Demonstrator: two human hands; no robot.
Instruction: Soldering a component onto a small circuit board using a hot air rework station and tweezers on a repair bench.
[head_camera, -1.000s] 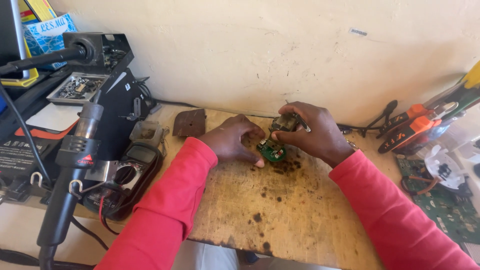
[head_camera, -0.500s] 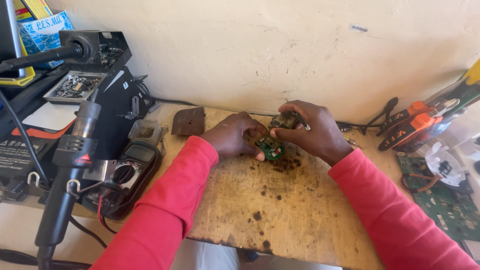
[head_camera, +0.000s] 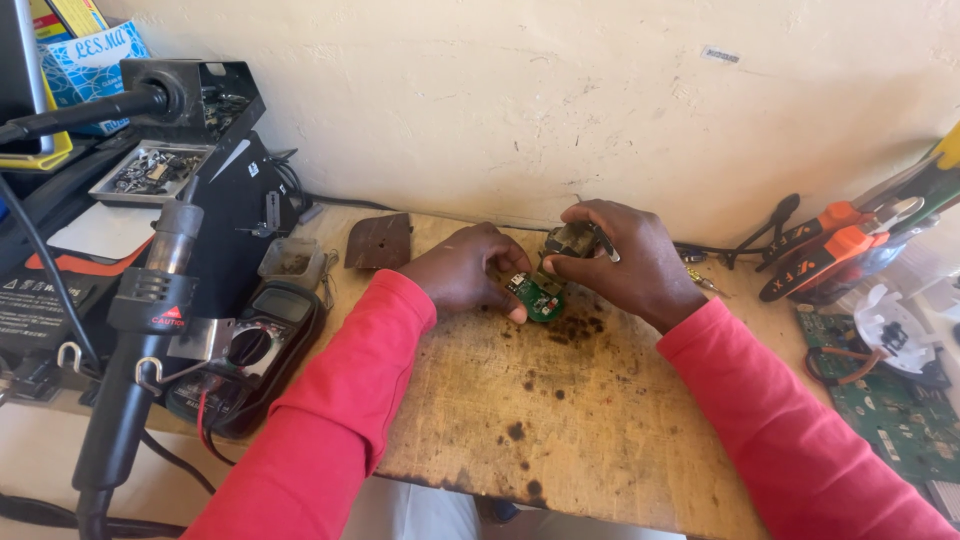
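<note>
Looking down, I see my left hand (head_camera: 468, 270) pinching a small green circuit board (head_camera: 535, 296) just above the scorched wooden tabletop (head_camera: 560, 420). My right hand (head_camera: 625, 262) grips a small dark part (head_camera: 572, 240) right beside the board, near the wall. A multimeter (head_camera: 250, 350) lies to the left, and orange-handled pliers (head_camera: 830, 250) rest well apart on the right.

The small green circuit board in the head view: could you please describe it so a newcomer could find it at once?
Start at the scorched wooden board on the bench. Near its far edge the left hand and right hand meet. The small green circuit board sits between their fingertips, rounded, far smaller than the large green board at right.
</note>
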